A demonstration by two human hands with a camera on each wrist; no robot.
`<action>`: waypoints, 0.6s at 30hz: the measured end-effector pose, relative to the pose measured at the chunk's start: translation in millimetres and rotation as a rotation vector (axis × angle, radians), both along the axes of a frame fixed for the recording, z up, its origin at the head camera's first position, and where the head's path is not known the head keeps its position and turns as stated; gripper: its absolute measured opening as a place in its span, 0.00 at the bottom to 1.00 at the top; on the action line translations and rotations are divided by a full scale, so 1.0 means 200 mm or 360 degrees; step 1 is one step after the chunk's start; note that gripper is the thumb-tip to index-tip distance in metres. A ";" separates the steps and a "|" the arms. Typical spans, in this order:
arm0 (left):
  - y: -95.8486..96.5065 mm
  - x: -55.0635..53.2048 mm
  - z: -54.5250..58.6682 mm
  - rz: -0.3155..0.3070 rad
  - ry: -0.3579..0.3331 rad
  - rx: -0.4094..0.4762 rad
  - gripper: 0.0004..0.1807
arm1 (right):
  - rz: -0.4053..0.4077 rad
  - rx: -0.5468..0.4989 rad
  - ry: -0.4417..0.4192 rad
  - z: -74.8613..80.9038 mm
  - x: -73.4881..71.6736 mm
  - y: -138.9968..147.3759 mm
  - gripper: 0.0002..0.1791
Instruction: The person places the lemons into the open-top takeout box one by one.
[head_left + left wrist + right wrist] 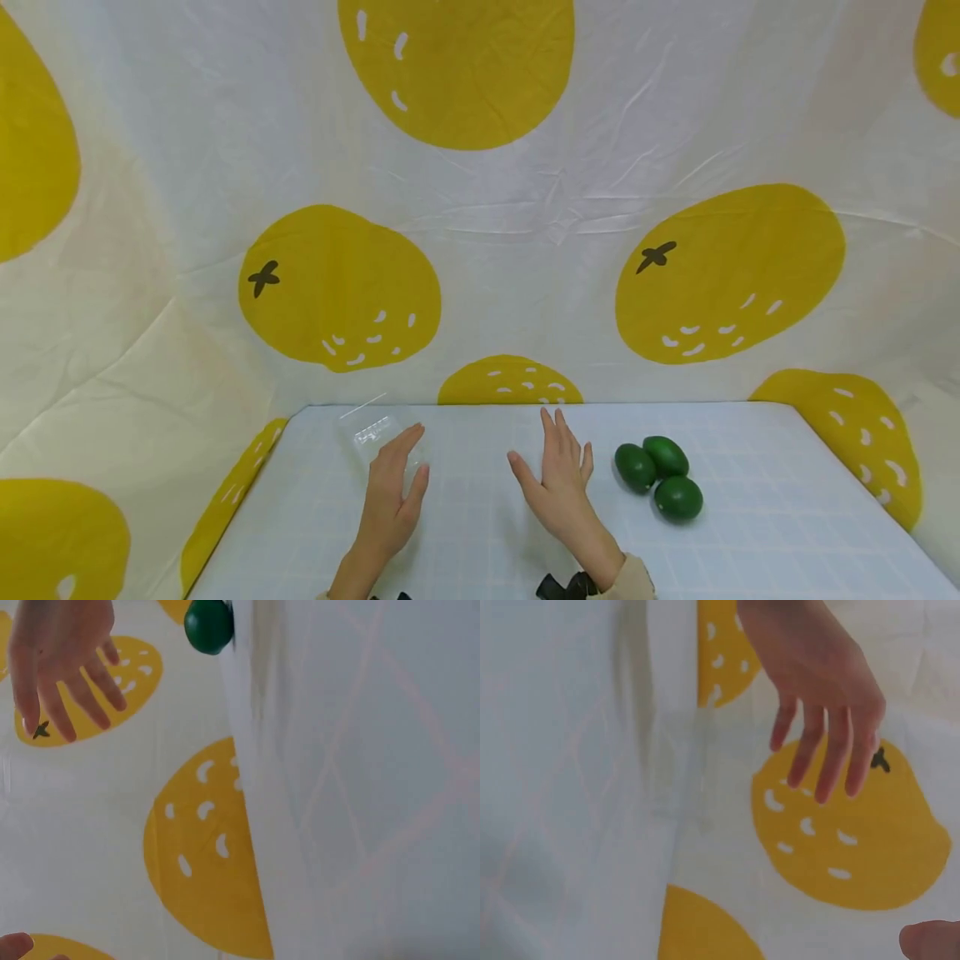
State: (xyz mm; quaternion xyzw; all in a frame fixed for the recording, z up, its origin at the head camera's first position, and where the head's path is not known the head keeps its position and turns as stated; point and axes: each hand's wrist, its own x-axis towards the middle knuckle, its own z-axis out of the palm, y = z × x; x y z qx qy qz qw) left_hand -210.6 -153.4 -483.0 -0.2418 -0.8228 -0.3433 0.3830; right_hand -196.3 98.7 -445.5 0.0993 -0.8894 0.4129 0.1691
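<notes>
Both bare hands are raised above the table, apart from each other, with nothing in them. In the head view my left hand [392,493] has its fingers extended and is nearest a clear plastic container [372,432], which it partly hides. My right hand [557,487] spreads its fingers at centre right. To its right, three dark green, lime-like fruits [678,498] sit clustered on the table. The left wrist view catches the right hand [64,652] and one green fruit [208,626]. Opposite, the right wrist view has the left hand [825,679] with fingers pointing down.
A pale, lightly checked cloth covers the table [780,500]. Behind it and at the sides hangs a white curtain [525,275] printed with large yellow fruit. A black strap piece [566,586] shows near the right wrist.
</notes>
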 end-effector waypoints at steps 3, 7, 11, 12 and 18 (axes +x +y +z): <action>-0.05 -0.03 0.01 -0.0010 -0.0009 0.0113 0.27 | 0.0022 -0.0140 -0.0014 -0.01 -0.01 -0.05 0.44; -0.12 -0.08 0.03 -0.0043 0.0097 0.0283 0.24 | 0.0062 -0.0422 -0.0026 -0.04 -0.03 -0.11 0.41; -0.20 -0.12 0.03 -0.0020 0.0189 0.0410 0.21 | 0.0076 -0.0733 -0.0058 -0.06 -0.05 -0.18 0.39; -0.21 -0.13 0.03 -0.0005 0.0198 0.0431 0.21 | 0.0074 -0.0809 -0.0076 -0.07 -0.05 -0.20 0.39; -0.30 -0.20 -0.02 0.0080 0.0257 0.0527 0.19 | 0.0095 -0.1134 -0.0158 -0.07 -0.09 -0.30 0.37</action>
